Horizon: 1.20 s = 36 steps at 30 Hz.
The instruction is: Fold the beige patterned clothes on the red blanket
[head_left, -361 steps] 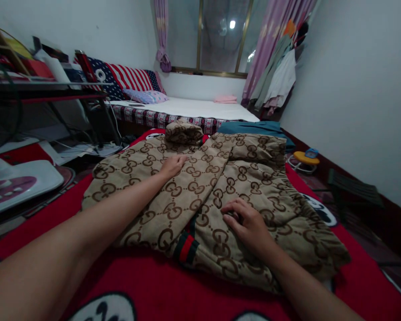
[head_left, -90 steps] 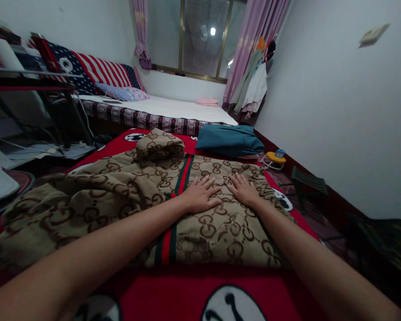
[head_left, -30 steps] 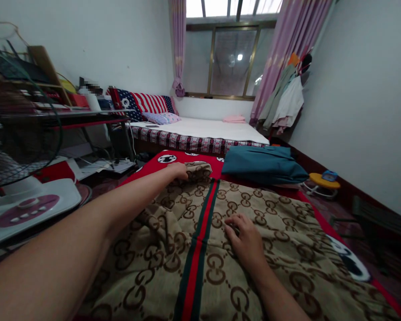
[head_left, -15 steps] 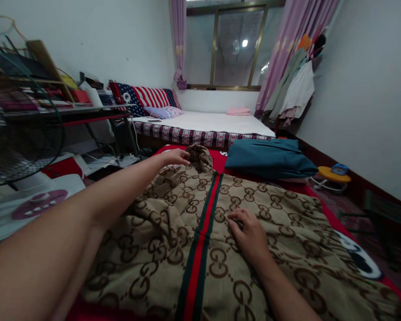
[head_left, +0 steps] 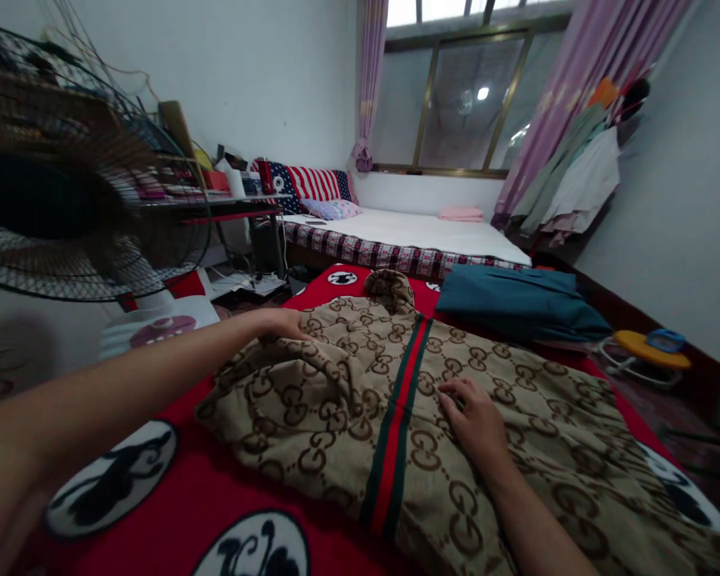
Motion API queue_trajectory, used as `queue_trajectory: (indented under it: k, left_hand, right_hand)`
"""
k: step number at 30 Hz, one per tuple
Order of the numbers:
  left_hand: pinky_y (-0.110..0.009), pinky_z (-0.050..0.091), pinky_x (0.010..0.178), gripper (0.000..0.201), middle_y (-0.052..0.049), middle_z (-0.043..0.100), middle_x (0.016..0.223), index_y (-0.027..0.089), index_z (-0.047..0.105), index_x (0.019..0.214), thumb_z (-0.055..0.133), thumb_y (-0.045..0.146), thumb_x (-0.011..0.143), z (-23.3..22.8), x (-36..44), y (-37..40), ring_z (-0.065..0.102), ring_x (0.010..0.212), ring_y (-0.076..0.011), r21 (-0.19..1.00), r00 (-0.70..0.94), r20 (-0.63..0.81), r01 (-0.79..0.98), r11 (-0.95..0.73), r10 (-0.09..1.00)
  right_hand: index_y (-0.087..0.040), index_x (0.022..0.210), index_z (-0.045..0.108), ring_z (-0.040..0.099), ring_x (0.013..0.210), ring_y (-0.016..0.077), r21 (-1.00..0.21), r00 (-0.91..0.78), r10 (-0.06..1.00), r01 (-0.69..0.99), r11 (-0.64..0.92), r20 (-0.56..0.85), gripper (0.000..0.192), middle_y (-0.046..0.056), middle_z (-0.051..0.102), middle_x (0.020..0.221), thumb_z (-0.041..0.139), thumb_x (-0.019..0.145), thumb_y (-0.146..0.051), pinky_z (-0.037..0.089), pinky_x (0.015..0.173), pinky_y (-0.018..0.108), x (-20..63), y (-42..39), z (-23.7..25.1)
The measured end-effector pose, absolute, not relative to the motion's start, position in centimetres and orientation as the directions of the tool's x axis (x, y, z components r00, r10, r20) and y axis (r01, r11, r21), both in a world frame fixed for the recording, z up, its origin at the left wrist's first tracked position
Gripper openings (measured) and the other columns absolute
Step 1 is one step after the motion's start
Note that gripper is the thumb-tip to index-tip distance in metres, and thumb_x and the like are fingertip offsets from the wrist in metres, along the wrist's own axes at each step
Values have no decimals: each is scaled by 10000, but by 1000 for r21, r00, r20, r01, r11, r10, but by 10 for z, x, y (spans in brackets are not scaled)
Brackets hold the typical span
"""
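Two bare hands work on a beige cloth garment with brown interlocking letters [head_left: 429,448], spread over a red blanket with round black-and-white figures [head_left: 198,488]. Taking the middle of its green-and-red striped band [head_left: 398,432] as the clock's centre, the left hand [head_left: 285,322] sits at ten o'clock against the garment's outer edge, fingers bent down; how firmly they pinch the cloth, I cannot tell. At three o'clock the right hand [head_left: 471,412] rests loosely half-curled on the cloth, thumb apart from the fingers, gripping nothing. The raised, loose folds [head_left: 330,376] lie between the left hand and the band, so a low, steady draw toward nine o'clock would probably flatten them better than a lift. Flattening the right palm beside the band should anchor it and keep the stripe from being dragged aside. At twelve o'clock the bunched hood [head_left: 390,290] stands up from the blanket; gentle pulls would likely avoid tugging it askew. The folded teal cloth [head_left: 516,300], between one and two, is best left undisturbed.
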State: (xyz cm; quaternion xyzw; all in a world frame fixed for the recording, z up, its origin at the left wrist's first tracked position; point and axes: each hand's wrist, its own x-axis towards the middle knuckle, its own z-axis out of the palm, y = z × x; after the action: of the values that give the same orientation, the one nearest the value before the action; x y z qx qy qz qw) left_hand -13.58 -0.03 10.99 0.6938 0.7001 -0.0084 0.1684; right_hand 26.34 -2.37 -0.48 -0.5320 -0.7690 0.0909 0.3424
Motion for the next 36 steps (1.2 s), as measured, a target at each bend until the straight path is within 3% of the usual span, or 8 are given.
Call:
queue_trajectory:
  k: [4,7,14,19,24,28,32,36]
  left_hand:
    - [-217,354,505,187,-1,589,563,141,643,587,714,313,601,104,-131,-6,518,561,-138,277,108,-228,960,-42,968]
    - [-227,398,620,149,-18,639,702,141,685,718,680,287,688,129,-112,-11,560,694,-153,343,259,99,898,-277,961]
    - [-351,445,894,39,-50,684,934,200,708,814,680,227,812,196,-11,-45,594,944,-179,125,561,751,397,-909,348]
    - [-370,431,996,105,-81,641,1117,207,704,930,619,226,870,194,29,-62,569,1100,-182,122,509,823,272,-955,250]
    - [-438,331,1107,789,-143,434,1448,222,416,1418,746,438,735,173,13,-62,392,1345,-273,271,470,728,471,-839,499]
    - [-434,338,1087,1180,-176,384,1495,193,201,1518,797,562,569,142,-24,-56,378,1360,-347,459,406,305,730,-507,861]
    - [-299,476,852,861,-85,678,1180,181,465,1388,745,476,630,114,-54,-49,629,1057,-280,584,420,-155,769,-260,894]
    - [-243,445,693,370,0,730,913,182,707,1016,653,379,707,106,-57,-49,654,845,-217,559,482,-142,760,-332,865]
  right_hand:
    - [-223,853,661,583,953,247,-441,-219,862,786,434,458,226,64,633,969,480,854,-358,453,814,368,262,-24,-7]
    - [-220,895,660,592,947,255,-474,-227,872,765,435,434,221,75,635,970,502,833,-361,464,832,398,260,-21,-3]
    - [-250,1462,281,515,1239,334,-920,-263,905,116,375,336,1137,171,451,1430,849,501,-466,476,942,510,222,-10,61]
    - [-244,1332,497,571,1206,294,-903,-242,882,-257,344,405,803,87,608,1312,792,628,-495,472,1010,471,214,-31,107]
    - [-243,1040,672,676,1030,285,-916,89,943,-225,332,320,412,41,734,1065,781,659,-354,553,904,466,274,-49,122]
    - [-270,1067,673,643,1099,277,-942,161,929,9,336,333,497,16,711,1141,781,582,-245,550,913,415,351,-49,111]
    - [-210,882,699,689,947,325,-878,-32,994,465,111,109,380,79,751,931,759,508,-212,585,775,407,417,-42,83]
    - [-197,890,665,700,897,324,-789,111,994,611,-54,18,394,117,729,979,697,498,-220,582,682,381,434,-30,64]
